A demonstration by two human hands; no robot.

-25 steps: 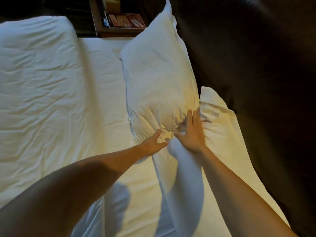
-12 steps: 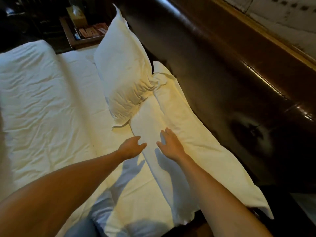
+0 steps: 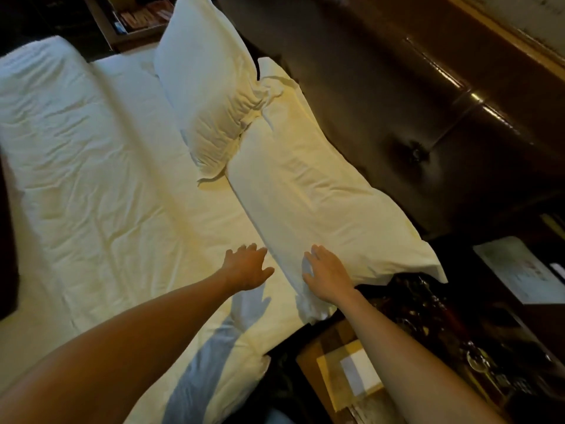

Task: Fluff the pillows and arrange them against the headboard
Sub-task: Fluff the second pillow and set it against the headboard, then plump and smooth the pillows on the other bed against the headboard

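Warm, dim light falls across a bed covered in a wrinkled white sheet (image 3: 101, 166). A dark glossy tufted headboard (image 3: 382, 96) runs along its right side. A dark wooden nightstand (image 3: 134, 22) stands beyond the far end, and a patterned brown-and-yellow floor (image 3: 345, 371) lies nearer.

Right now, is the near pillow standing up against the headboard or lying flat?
Lying flat. The near pillow rests lengthwise on the sheet beside the headboard, while the far pillow stands propped up.
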